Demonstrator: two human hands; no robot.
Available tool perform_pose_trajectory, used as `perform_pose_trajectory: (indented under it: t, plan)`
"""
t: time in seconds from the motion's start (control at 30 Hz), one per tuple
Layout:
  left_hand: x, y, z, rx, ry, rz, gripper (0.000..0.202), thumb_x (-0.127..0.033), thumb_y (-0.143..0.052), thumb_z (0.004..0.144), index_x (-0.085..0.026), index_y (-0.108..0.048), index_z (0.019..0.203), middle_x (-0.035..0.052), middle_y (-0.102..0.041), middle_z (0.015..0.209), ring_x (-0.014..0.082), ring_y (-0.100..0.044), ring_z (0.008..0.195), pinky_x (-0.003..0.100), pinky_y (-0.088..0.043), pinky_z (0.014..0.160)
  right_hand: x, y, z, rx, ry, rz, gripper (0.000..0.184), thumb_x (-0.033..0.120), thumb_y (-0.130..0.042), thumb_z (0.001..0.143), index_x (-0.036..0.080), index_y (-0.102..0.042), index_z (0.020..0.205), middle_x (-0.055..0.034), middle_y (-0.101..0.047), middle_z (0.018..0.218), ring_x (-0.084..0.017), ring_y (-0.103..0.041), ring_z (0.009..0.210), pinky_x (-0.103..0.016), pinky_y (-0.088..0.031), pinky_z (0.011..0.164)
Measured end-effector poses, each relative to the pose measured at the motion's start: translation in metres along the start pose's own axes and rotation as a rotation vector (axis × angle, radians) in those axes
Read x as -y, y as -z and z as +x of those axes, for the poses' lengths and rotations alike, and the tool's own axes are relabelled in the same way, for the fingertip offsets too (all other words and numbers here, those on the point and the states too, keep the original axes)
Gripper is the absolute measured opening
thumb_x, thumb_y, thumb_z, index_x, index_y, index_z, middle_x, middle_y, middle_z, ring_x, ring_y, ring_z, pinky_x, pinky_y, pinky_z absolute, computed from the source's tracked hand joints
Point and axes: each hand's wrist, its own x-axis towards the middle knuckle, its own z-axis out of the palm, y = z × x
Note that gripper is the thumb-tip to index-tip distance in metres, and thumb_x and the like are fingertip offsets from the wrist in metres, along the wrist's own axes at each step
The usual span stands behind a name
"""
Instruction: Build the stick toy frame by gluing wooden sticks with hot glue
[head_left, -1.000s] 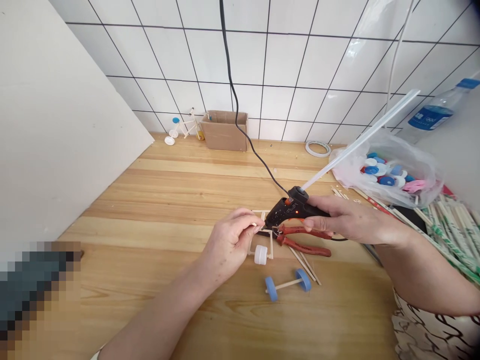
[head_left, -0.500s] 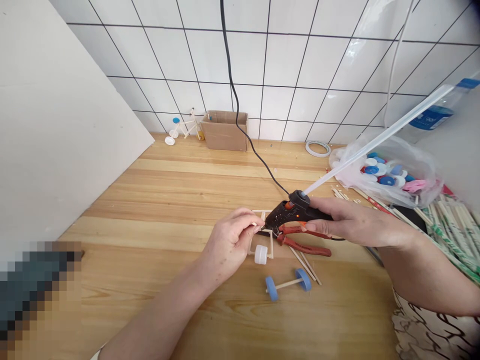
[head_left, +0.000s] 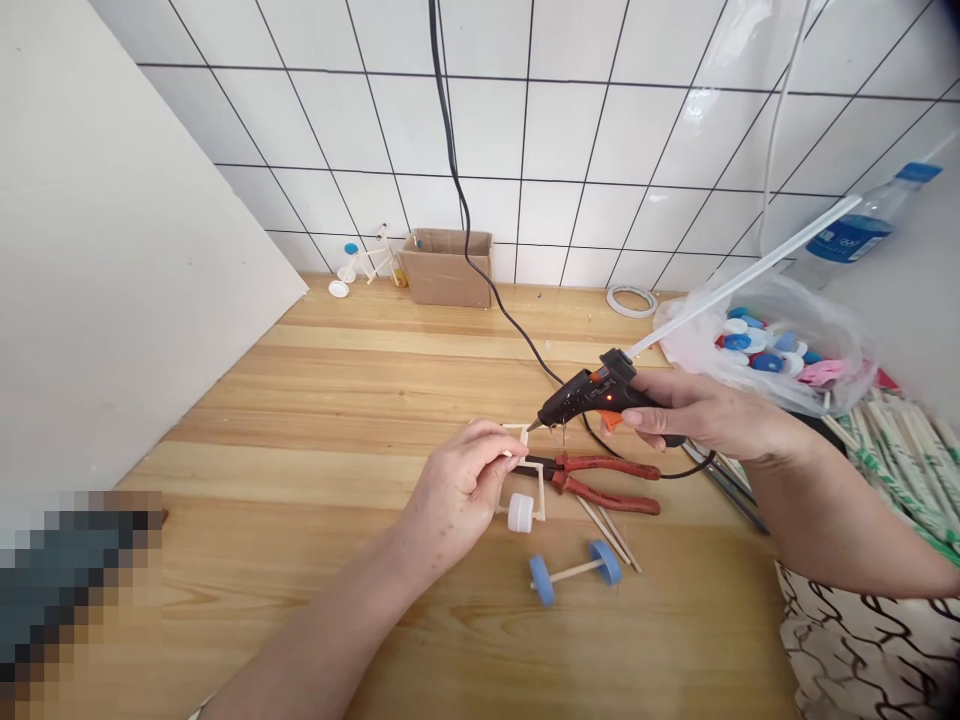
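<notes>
My left hand (head_left: pixel 457 490) pinches a rectangular frame of wooden sticks (head_left: pixel 521 482), which has a white bottle-cap wheel (head_left: pixel 521 512) at its lower end. My right hand (head_left: pixel 705 415) grips a black hot glue gun (head_left: pixel 592 392) with an orange trigger. A long translucent glue stick (head_left: pixel 742 270) runs from the gun's back towards the upper right. The gun's nozzle points down-left, just above the frame's top corner. Red-handled pliers (head_left: pixel 604 480) lie beside the frame, under the gun. A stick axle with blue bottle-cap wheels (head_left: pixel 574 571) lies on the table nearer me.
Loose sticks (head_left: pixel 607 530) lie on the wooden tabletop (head_left: pixel 300 400). Behind are a cardboard box (head_left: pixel 444 270), a small stick model (head_left: pixel 367 260), and a tape roll (head_left: pixel 631 300). To the right are a plastic bag of bottle caps (head_left: pixel 765 345), a water bottle (head_left: pixel 862 225), and chopsticks (head_left: pixel 904 460).
My right hand has lifted the glue gun up and to the right, away from the frame and pliers. My left hand and the frame stay nearly still.
</notes>
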Motion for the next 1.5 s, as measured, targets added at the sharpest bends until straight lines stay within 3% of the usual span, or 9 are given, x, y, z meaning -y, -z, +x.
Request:
perform_pose_trajectory:
  t: [0.17, 0.33, 0.6, 0.87, 1.03, 1.13, 1.23, 1.37, 1.5]
  plan:
    - [0.0, 0.0, 0.001, 0.003, -0.018, 0.023, 0.02, -0.01, -0.048, 0.084, -0.019, -0.066, 0.083, 0.0044, -0.067, 0.084, 0.0147, -0.063, 0.08, 0.026, -0.051, 0.072, -0.019, 0.007, 0.009, -0.116, -0.061, 0.262, 0.035, 0.046, -0.064, 0.077, 0.017, -0.061, 0.096, -0.0012, -0.058, 0.07, -0.012, -0.049, 0.059, -0.025, -0.038, 0.053]
    - [0.001, -0.001, 0.001, -0.005, -0.039, 0.025, 0.02, -0.01, -0.048, 0.084, -0.019, -0.066, 0.082, 0.0044, -0.067, 0.084, 0.0146, -0.063, 0.079, 0.025, -0.051, 0.071, -0.039, 0.008, 0.027, -0.185, -0.039, 0.373, 0.036, 0.045, -0.066, 0.076, 0.016, -0.06, 0.096, 0.0011, -0.055, 0.065, -0.011, -0.05, 0.058, -0.024, -0.036, 0.054]
    - [0.0, -0.001, 0.001, 0.003, -0.007, 0.019, 0.022, -0.01, -0.046, 0.084, -0.019, -0.066, 0.083, 0.004, -0.066, 0.083, 0.0148, -0.063, 0.079, 0.026, -0.051, 0.071, -0.032, -0.004, 0.075, -0.283, -0.081, 0.44, 0.037, 0.041, -0.075, 0.064, 0.016, -0.056, 0.082, -0.0008, -0.06, 0.066, -0.01, -0.051, 0.055, -0.025, -0.041, 0.052]
    - [0.0, -0.001, 0.0, 0.017, -0.002, 0.02, 0.022, -0.01, -0.046, 0.085, -0.019, -0.067, 0.084, 0.0044, -0.066, 0.084, 0.0154, -0.062, 0.082, 0.027, -0.051, 0.073, -0.045, 0.003, 0.116, -0.583, -0.161, 0.191, 0.027, 0.04, -0.065, 0.072, 0.015, -0.059, 0.078, 0.0001, -0.057, 0.061, -0.012, -0.049, 0.055, -0.025, -0.037, 0.049]
    - [0.0, -0.001, 0.0, 0.013, -0.002, 0.027, 0.023, -0.009, -0.046, 0.085, -0.019, -0.066, 0.085, 0.0044, -0.066, 0.086, 0.015, -0.062, 0.082, 0.026, -0.051, 0.073, -0.05, 0.005, 0.13, -0.665, -0.301, -0.044, 0.026, 0.035, -0.054, 0.087, 0.012, -0.06, 0.098, -0.0057, -0.063, 0.092, -0.016, -0.059, 0.077, -0.032, -0.05, 0.066]
    - [-0.001, 0.0, -0.001, 0.015, 0.001, 0.03, 0.023, -0.009, -0.046, 0.085, -0.019, -0.066, 0.084, 0.0041, -0.065, 0.086, 0.0149, -0.062, 0.082, 0.026, -0.051, 0.073, -0.047, 0.005, 0.133, -0.673, -0.351, -0.174, 0.03, 0.033, -0.052, 0.09, 0.016, -0.055, 0.114, -0.0074, -0.058, 0.114, -0.019, -0.059, 0.095, -0.039, -0.051, 0.08]
    - [-0.001, 0.0, -0.001, 0.016, 0.005, 0.034, 0.022, -0.009, -0.047, 0.084, -0.02, -0.066, 0.084, 0.0039, -0.065, 0.086, 0.0152, -0.062, 0.083, 0.026, -0.05, 0.074, -0.043, 0.004, 0.133, -0.689, -0.372, -0.285, 0.03, 0.033, -0.052, 0.09, 0.017, -0.055, 0.115, -0.0079, -0.056, 0.117, -0.019, -0.058, 0.097, -0.04, -0.05, 0.083]
    - [-0.001, -0.001, -0.001, 0.023, 0.002, 0.031, 0.021, -0.01, -0.047, 0.085, -0.018, -0.066, 0.084, 0.0044, -0.065, 0.086, 0.0153, -0.062, 0.083, 0.026, -0.05, 0.074, -0.034, -0.001, 0.126, -0.705, -0.342, -0.409, 0.024, 0.029, -0.054, 0.086, 0.011, -0.059, 0.102, -0.0146, -0.062, 0.104, -0.026, -0.058, 0.098, -0.04, -0.046, 0.083]
    - [-0.002, -0.001, -0.002, 0.029, 0.017, 0.04, 0.022, -0.01, -0.046, 0.085, -0.018, -0.066, 0.085, 0.0041, -0.065, 0.087, 0.0156, -0.062, 0.084, 0.026, -0.05, 0.076, -0.017, -0.016, 0.104, -0.706, -0.188, -0.518, 0.015, 0.02, -0.055, 0.081, 0.011, -0.058, 0.093, -0.0181, -0.059, 0.105, -0.03, -0.053, 0.105, -0.041, -0.039, 0.089]
